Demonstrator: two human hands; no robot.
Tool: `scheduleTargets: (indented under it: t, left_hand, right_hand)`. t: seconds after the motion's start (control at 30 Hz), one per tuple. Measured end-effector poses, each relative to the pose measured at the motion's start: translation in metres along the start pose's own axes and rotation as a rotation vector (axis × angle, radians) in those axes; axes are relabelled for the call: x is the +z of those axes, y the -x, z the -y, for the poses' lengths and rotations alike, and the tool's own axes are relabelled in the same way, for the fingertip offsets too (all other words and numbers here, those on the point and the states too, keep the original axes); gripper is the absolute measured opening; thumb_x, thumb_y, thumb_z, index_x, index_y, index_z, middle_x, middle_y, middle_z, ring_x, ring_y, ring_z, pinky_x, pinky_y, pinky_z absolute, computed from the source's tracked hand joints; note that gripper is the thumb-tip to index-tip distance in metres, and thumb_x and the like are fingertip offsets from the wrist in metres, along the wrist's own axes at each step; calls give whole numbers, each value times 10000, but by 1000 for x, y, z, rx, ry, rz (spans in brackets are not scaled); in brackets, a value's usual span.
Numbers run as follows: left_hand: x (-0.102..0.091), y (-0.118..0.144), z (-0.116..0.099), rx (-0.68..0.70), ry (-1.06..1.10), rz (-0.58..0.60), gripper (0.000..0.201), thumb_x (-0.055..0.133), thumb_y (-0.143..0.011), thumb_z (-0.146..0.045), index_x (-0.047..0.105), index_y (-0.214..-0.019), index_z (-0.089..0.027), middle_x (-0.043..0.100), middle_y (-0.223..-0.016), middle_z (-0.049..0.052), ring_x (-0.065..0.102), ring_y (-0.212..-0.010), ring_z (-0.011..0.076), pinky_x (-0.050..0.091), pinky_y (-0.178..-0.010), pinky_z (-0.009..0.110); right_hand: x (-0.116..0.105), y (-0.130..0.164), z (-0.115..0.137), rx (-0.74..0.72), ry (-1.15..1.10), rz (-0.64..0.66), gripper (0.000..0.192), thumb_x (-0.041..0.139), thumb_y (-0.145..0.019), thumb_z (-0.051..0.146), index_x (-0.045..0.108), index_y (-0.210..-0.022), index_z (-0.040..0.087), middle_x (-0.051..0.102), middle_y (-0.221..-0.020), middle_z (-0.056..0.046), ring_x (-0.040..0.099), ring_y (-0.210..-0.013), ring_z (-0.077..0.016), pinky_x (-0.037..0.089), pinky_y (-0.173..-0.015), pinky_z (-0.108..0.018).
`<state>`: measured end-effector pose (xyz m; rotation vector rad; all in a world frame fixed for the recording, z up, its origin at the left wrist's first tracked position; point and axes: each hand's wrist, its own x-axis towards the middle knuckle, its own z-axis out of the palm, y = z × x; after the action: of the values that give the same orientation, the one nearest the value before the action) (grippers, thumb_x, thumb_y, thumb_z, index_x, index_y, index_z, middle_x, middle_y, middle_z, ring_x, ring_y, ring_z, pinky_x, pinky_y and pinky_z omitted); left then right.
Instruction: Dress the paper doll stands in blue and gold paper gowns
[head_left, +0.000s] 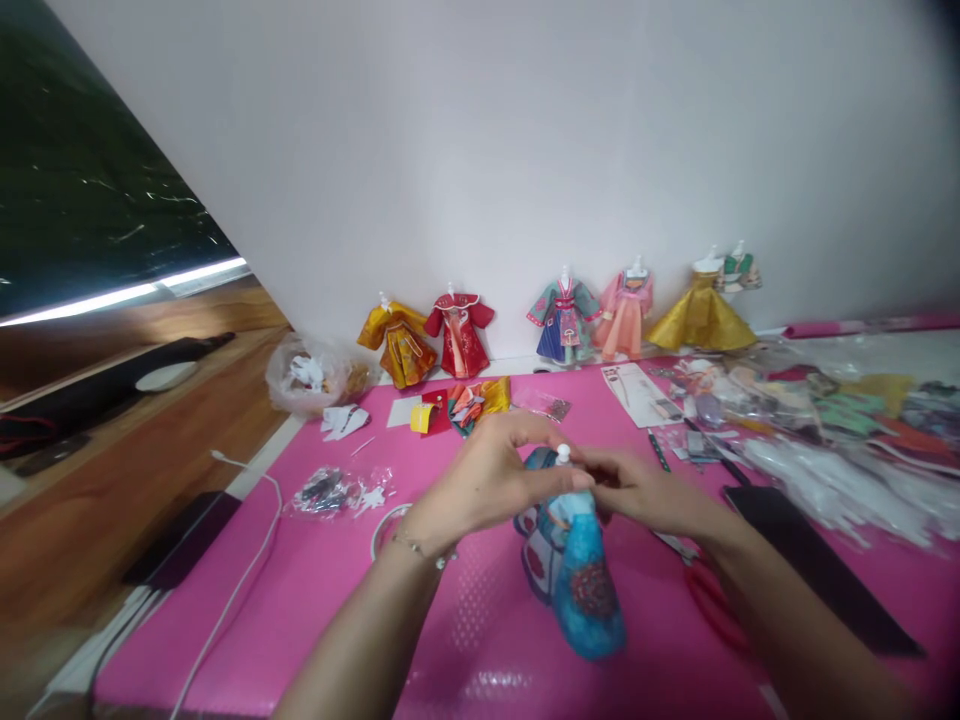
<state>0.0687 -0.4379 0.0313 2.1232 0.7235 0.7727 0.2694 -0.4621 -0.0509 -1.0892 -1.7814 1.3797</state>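
Pink table [315,600] is carrying everything; a row of finished paper dresses [562,318] is standing along the wall; you are holding the blue paper dress [589,580] above the mat, left hand [487,480] and right hand [637,490] each pinching its top, grip clamped near the white neck peg [562,454].

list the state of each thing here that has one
left hand: closed on top of the blue paper dress
right hand: pinching the blue paper dress at its neck
blue paper dress: on a small white stand, held tilted over the pink mat
finished dresses: upright in a row by the wall
plastic bag: crumpled, filled
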Motion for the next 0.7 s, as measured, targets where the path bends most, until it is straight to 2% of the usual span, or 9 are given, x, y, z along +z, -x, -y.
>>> scheduleTargets:
  t: [0.17,0.33,0.5,0.7]
  left_hand:
    - [15,-16,0,14,-187,-96,256,781,-750,-392,658,-685,-177,685,-702,4,607,-677,146,434,-631,263]
    - [26,-23,-1,13,-217,-118,281,777,-754,-401,642,-682,-165,681,-699,12,599,-673,149,423,-614,262]
    - [30,-26,-1,1,-214,-133,323,779,-744,-428,610,-652,-168,639,-635,-10,554,-599,130,373,-548,250]
    - [34,-26,1,45,-186,-161,318,767,-758,-431,606,-667,-171,628,-654,-12,556,-626,135,383,-590,261]
  right_hand:
    - [-15,-5,0,-36,-112,4,130,678,-776,332,673,-813,207,684,-780,-7,646,-749,-202,529,-708,-325]
    - [-22,-6,-2,-12,-163,50,226,687,-754,393,743,-879,213,728,-774,-14,680,-756,-236,566,-758,-389]
    - [-27,-6,-7,-10,-170,26,208,682,-764,384,760,-878,229,741,-797,-21,683,-805,-245,567,-794,-396]
    - [-31,-7,-12,-22,-174,23,172,693,-768,362,758,-853,226,732,-804,-15,663,-829,-227,554,-806,-357]
